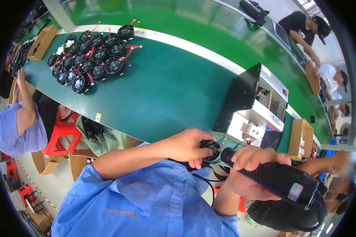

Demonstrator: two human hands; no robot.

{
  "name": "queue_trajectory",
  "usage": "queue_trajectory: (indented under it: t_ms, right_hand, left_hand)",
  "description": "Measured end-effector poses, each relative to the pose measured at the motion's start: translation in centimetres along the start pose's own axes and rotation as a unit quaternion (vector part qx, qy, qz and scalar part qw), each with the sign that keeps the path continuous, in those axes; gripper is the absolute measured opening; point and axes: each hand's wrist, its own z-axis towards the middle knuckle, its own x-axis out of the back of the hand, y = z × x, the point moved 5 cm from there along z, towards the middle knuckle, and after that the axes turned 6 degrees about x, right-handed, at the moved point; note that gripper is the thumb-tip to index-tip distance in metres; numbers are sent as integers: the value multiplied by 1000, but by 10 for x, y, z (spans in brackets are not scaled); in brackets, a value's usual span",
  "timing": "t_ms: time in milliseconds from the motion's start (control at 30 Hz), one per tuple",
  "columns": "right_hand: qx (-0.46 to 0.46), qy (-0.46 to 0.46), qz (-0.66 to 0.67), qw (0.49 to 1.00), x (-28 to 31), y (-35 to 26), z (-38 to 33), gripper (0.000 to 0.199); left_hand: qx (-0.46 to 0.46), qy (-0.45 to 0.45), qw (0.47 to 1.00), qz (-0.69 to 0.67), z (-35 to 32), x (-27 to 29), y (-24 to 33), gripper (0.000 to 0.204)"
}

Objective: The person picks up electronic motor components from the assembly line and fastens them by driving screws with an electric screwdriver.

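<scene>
My left hand (194, 149) grips a round black motor-like unit (213, 150) by its rim at the front edge of the bench. Green and a few wires show inside its open face. My right hand (251, 170) is wrapped around a black electric screwdriver (279, 179), held tilted with its nose pointing left toward the unit. A thin bit reaches from the nose to the unit's face; whether it touches a screw is too small to tell. A black cord curves from the screwdriver's rear end.
Several similar round black units (85, 59) with red wires stand grouped at the far left of the green bench (166, 87). A silver and black machine (253, 106) stands just beyond my right hand. Cardboard boxes (301, 138) sit at the right. Co-workers (21, 122) work on both sides.
</scene>
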Motion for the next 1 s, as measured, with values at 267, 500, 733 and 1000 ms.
queue_trajectory:
  t_ms: [267, 500, 733, 1000]
  right_hand:
    - [-28, 18, 3, 999, -5, 8, -4, 73]
    - [-6, 26, 118, 993, 10, -44, 20, 78]
    - [-4, 47, -122, 991, 13, -35, 8, 75]
    - [8, 109, -255, 961, 19, -11, -16, 62]
  left_hand:
    - [-53, -9, 999, -10, -4, -7, -8, 36]
    - [-15, 137, 987, 88, -63, 79, -5, 46]
    - [9, 515, 688, 511, -129, 92, 59, 63]
    - [-208, 403, 577, 680, -89, 110, 85, 45]
